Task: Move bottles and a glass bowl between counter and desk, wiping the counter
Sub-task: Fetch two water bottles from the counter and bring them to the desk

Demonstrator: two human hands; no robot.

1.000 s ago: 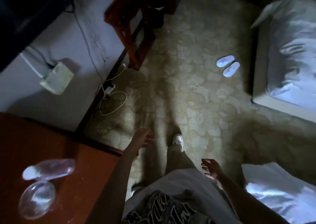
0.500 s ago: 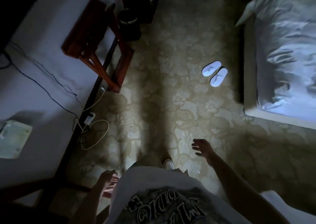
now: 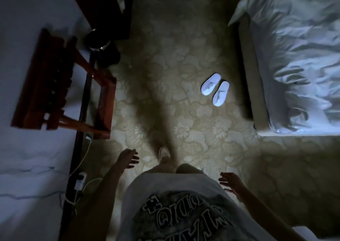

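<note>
No bottle, glass bowl, counter or desk top shows in the head view. My left hand point(image 3: 127, 158) hangs in front of me over the patterned carpet, fingers spread, holding nothing. At my right side, my right hand point(image 3: 230, 184) is lower, fingers apart and empty. One white shoe point(image 3: 164, 153) steps forward between them. The room is dim.
A wooden folding rack point(image 3: 55, 86) stands against the left wall, with a dark waste bin point(image 3: 98, 41) beyond it. A charger and white cable point(image 3: 81, 181) lie by the baseboard. White slippers point(image 3: 215, 89) sit on the carpet beside a bed point(image 3: 294, 62) at right.
I have walked forward: the red-brown top with the bottle and glass bowl left view at lower left, the rack and slippers came nearer. My arms swung; left hand is forward again.
</note>
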